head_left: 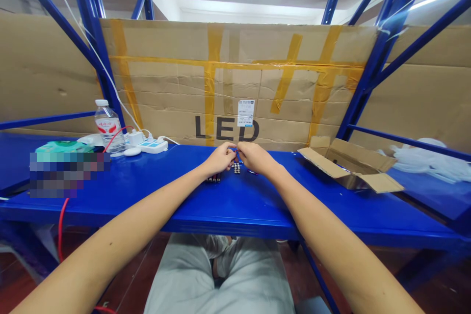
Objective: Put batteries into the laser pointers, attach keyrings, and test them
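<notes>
My left hand (pixel 220 159) and my right hand (pixel 253 156) meet fingertip to fingertip over the blue shelf top (pixel 235 201), near its far side. Both are closed in a pinch around something tiny that I cannot make out. Under the left hand lies a row of small dark parts (pixel 213 179). A second small cluster of dark parts (pixel 236 168) lies between the two hands. Both forearms stretch out across the shelf from my lap.
A taped cardboard sheet marked LED (pixel 235 83) backs the shelf. An open cardboard box (pixel 351 164) sits right. At the left stand a water bottle (pixel 108 127), a white power strip (pixel 149 145) with cables, and a green pack (pixel 64 147). Blue rack posts flank both sides.
</notes>
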Action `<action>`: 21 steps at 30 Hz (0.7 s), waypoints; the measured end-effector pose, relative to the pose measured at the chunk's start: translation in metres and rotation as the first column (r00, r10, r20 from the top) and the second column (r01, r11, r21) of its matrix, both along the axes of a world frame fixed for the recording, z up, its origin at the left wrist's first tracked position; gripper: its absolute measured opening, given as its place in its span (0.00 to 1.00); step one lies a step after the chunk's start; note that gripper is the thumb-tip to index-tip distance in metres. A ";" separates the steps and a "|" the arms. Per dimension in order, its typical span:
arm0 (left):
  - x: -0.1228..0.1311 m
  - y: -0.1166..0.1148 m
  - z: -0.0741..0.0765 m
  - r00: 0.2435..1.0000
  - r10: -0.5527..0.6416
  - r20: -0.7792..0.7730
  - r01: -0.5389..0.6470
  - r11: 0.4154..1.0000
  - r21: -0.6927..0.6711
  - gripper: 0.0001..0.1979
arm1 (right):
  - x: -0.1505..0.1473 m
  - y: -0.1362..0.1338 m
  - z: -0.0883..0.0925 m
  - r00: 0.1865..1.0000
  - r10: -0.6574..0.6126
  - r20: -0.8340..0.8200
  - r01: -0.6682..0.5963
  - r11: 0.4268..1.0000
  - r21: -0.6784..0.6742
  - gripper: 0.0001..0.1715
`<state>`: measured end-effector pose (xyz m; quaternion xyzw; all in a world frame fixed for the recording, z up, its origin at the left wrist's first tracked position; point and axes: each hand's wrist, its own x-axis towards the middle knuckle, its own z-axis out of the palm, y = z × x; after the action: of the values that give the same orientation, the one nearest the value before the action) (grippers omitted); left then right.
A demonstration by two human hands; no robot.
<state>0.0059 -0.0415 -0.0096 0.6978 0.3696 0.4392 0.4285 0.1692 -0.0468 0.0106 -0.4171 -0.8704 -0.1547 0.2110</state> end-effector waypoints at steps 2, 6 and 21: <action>0.000 0.001 0.000 0.999 0.028 -0.038 -0.027 1.000 0.011 0.09 | -0.001 -0.001 0.000 0.999 -0.016 0.038 0.016 1.000 -0.003 0.11; -0.002 0.004 0.000 0.993 0.102 -0.055 -0.102 0.995 0.000 0.08 | -0.001 -0.001 -0.001 1.000 -0.016 0.026 0.016 1.000 -0.008 0.11; -0.023 0.017 0.004 0.999 0.043 0.020 -0.046 0.980 0.191 0.09 | 0.024 0.026 -0.005 0.828 0.050 -0.559 -0.328 0.852 -0.409 0.12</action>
<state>-0.0173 -0.0241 -0.0057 0.7240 0.3377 0.4875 0.3523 0.1930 -0.0212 0.0054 -0.3912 -0.8264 0.2132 0.3444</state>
